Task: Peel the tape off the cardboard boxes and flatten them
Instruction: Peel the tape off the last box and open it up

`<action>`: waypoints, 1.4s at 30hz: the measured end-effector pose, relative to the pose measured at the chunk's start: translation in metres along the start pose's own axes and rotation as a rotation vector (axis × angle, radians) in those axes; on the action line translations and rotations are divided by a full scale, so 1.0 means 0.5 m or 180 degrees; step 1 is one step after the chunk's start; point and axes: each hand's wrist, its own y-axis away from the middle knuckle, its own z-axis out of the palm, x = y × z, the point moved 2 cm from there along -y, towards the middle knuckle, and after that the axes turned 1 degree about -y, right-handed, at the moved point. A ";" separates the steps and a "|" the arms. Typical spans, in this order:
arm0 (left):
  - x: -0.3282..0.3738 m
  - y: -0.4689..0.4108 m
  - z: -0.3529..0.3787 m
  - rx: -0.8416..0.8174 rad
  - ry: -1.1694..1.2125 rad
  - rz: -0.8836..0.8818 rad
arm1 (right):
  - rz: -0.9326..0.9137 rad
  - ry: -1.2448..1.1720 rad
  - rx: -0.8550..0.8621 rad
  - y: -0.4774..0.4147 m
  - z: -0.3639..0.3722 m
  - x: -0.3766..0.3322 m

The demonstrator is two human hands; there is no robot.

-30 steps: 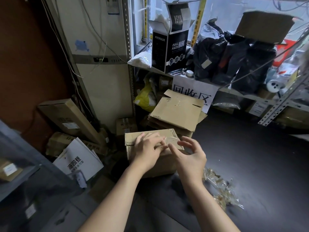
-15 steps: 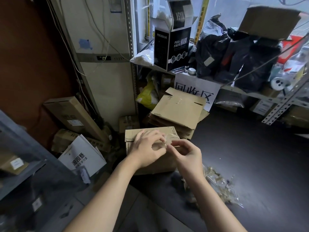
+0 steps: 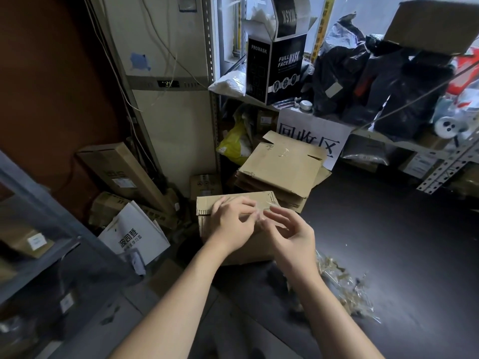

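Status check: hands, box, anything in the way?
Left hand on box top, grip unclear. Right hand pinching clear tape at the top edge. Box not yet flattened. Tape scraps on the right, nothing blocking.

Brown cardboard box (image 3: pixel 234 200) — upright, seemingly taped

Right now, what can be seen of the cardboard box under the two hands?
The cardboard box is brown corrugated board, still in box shape. It stands at the dark table's left edge, before a stack of flattened boxes. Its top's left edge looks jagged. The left hand rests on top; the right hand seems to pinch clear tape there.
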 end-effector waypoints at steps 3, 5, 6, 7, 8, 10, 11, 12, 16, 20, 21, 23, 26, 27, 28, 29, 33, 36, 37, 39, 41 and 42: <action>0.020 0.003 -0.008 0.0176 0.0228 0.0034 | -0.0005 -0.0049 -0.0014 -0.005 0.003 -0.004; 0.019 0.003 -0.006 0.0245 0.0206 -0.0043 | -0.0113 -0.0062 -0.0004 -0.002 0.010 -0.009; 0.019 0.003 -0.004 0.0258 0.0148 -0.0101 | -0.0170 -0.0076 -0.0024 0.001 0.014 -0.012; 0.018 0.003 -0.003 0.0249 0.0101 -0.0167 | -0.0221 -0.0087 -0.0052 0.004 0.019 -0.014; 0.017 0.002 -0.003 0.0250 0.0070 -0.0198 | -0.0269 -0.0090 -0.0070 0.007 0.022 -0.015; 0.017 0.001 -0.002 0.0236 0.0031 -0.0210 | -0.0307 -0.0071 -0.0051 0.009 0.024 -0.012; 0.017 0.001 -0.001 0.0243 0.0008 -0.0191 | -0.0277 -0.0067 -0.0021 0.009 0.024 -0.009; 0.017 0.001 0.000 0.0251 -0.0017 -0.0176 | -0.0226 -0.0061 0.0016 0.008 0.025 -0.006; 0.012 0.002 0.006 0.0300 -0.0012 -0.0274 | -0.0117 0.0105 0.0386 0.015 0.013 -0.006; -0.007 -0.018 -0.040 0.0524 0.0051 -0.0379 | -0.0049 0.0199 0.0716 0.000 -0.037 -0.005; -0.012 -0.022 -0.042 0.0375 0.0171 -0.0402 | 0.0025 0.0216 0.0638 -0.006 -0.043 -0.001; -0.023 -0.020 -0.034 0.0170 0.0390 -0.0514 | 0.0051 0.0367 0.0431 -0.014 -0.041 0.006; -0.043 -0.005 -0.012 0.0047 0.0419 -0.0452 | -0.0204 0.0743 0.0174 -0.015 -0.019 0.007; -0.044 -0.001 -0.007 0.0050 0.0416 -0.0396 | -0.0320 0.0870 0.0124 -0.016 -0.012 0.007; -0.043 0.002 -0.006 0.0065 0.0405 -0.0349 | -0.0462 0.1025 0.0084 -0.018 -0.006 0.004; -0.037 0.006 -0.007 0.0069 0.0437 -0.0317 | -0.0600 0.1196 0.0051 -0.021 -0.001 0.004; -0.037 0.019 -0.011 -0.0122 0.0513 -0.0229 | -0.0834 0.1486 -0.0064 -0.033 0.020 0.014; -0.031 0.024 -0.023 -0.0232 0.0524 -0.0149 | -0.0864 0.1473 -0.0063 -0.044 0.028 0.025; -0.025 0.026 -0.029 -0.0217 0.0556 -0.0125 | -0.0792 0.1405 -0.0112 -0.049 0.030 0.025; -0.017 0.031 -0.038 -0.0139 0.0636 -0.0078 | -0.0523 0.1214 -0.0306 -0.060 0.030 0.020; -0.017 0.030 -0.047 -0.0013 0.0583 -0.0048 | -0.0401 0.1051 -0.0379 -0.065 0.028 0.009; -0.020 0.029 -0.051 0.0015 0.0611 -0.0066 | -0.0326 0.0896 -0.0295 -0.068 0.023 0.008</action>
